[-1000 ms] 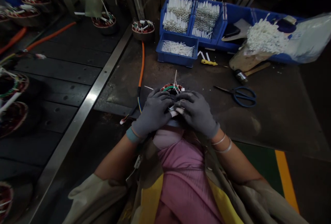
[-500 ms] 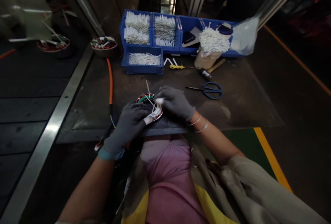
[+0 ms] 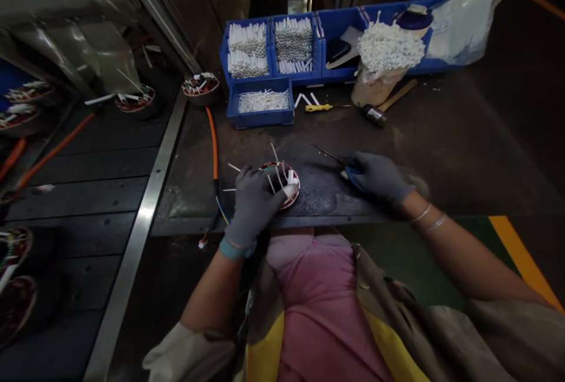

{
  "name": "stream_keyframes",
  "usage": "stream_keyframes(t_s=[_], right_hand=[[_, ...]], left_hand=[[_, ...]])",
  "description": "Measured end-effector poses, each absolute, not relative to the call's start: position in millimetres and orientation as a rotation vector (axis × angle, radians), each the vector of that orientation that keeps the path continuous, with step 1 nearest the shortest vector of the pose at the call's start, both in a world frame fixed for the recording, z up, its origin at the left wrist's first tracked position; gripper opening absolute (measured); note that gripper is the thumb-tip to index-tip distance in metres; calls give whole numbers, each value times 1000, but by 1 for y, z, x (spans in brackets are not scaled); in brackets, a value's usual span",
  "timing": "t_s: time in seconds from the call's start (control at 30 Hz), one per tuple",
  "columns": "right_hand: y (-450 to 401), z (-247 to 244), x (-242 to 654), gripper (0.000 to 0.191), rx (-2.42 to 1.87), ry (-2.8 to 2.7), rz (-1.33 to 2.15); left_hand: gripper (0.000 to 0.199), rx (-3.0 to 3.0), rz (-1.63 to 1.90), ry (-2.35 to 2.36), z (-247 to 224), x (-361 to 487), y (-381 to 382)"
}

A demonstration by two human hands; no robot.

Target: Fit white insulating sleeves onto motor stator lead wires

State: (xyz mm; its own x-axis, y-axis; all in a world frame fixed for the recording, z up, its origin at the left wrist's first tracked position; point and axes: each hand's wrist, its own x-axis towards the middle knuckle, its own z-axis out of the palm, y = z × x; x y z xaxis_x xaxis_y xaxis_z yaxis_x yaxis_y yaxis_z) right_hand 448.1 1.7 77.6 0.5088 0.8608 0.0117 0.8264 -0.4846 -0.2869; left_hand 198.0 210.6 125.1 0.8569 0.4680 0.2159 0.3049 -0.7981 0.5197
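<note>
A ring-shaped motor stator (image 3: 296, 186) with red and green windings sits near the bench's front edge, several thin white ties sticking up from it. My gloved left hand (image 3: 256, 202) grips its left side, thumb at the front by a white sleeve (image 3: 290, 189). To the right, my gloved right hand (image 3: 380, 177) is closed on the blue handles of a pair of scissors (image 3: 330, 155), whose dark blades point left toward the stator. The glove covers most of the handles.
Behind stand blue bins (image 3: 315, 46) of white tubes and a small blue tray (image 3: 260, 119) of white ties. A yellow screwdriver (image 3: 318, 108), a hammer (image 3: 374, 115) and a tub of white cords (image 3: 388, 46) lie beyond. An orange cable (image 3: 212, 140) runs left; more stators (image 3: 200, 89) sit there.
My right hand has left the stator, moved right and taken hold of the scissors. My left hand stays on the stator. The view has shifted left.
</note>
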Motion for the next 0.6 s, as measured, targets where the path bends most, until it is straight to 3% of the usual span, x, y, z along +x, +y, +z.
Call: stream_keyframes(t_s=[0.13, 0.27, 0.47, 0.6], right_hand=[[9, 95, 401, 46, -2389, -1477, 336], [1, 120, 386, 48, -2499, -1712, 392], [16, 148, 376, 35, -2612, -1954, 315], [12, 161, 384, 39, -2656, -1994, 513]], left_hand=[[18, 2355, 595, 633, 120, 196, 204], [16, 2110, 679, 595, 119, 175, 208], [13, 2349, 743, 492, 130, 178, 202], [14, 2266, 670, 647, 131, 174, 204]])
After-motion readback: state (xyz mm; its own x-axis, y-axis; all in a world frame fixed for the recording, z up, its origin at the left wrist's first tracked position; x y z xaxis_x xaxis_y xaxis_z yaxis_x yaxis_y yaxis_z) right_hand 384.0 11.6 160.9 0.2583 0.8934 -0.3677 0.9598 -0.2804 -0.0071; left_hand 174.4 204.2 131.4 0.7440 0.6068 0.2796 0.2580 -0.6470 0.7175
